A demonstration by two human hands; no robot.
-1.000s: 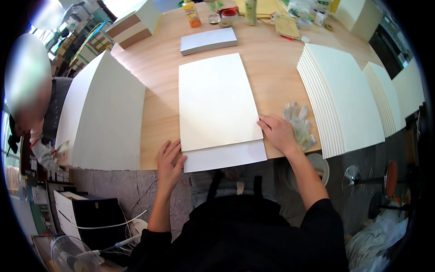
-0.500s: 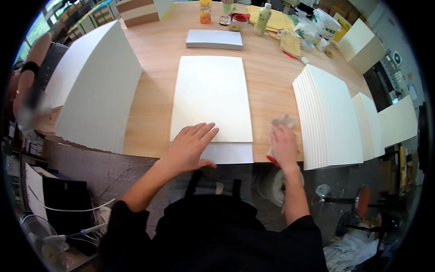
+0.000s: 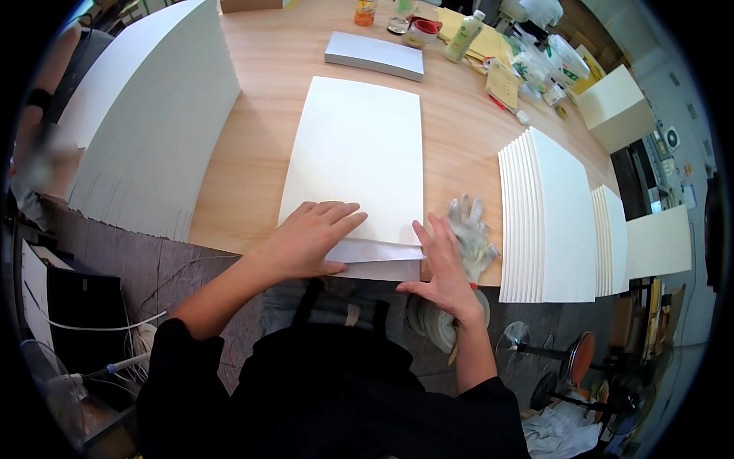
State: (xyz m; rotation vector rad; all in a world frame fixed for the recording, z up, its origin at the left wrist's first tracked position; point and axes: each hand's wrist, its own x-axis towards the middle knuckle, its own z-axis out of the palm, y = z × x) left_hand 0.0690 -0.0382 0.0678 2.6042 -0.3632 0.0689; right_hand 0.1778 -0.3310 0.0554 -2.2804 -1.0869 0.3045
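A white board [image 3: 355,153] lies upright in front of me on the table, with a thin white sheet [image 3: 375,251] sticking out under its near edge. The sheet's front edge stands slightly raised, and a greyish strip shows below it. My left hand [image 3: 313,237] rests with outstretched fingers on the board's near left part, its thumb at the sheet's front edge. At the near right corner is my right hand [image 3: 443,268], fingers spread and fingertips by the board's edge. Just beyond it lies a grey-white work glove [image 3: 472,237].
A tall white stack [image 3: 153,122] fills the left side, a person's arm [image 3: 53,84] behind it. Fanned white boards [image 3: 562,222] stand at right. A pale paper block [image 3: 375,55] lies beyond the board; a green bottle [image 3: 465,36] and a red-rimmed jar [image 3: 422,32] are farther back.
My right hand has moved left from the glove to the board's near right corner, leaving the glove on the table. The sheet's front edge has lifted. My left hand stays on the board.
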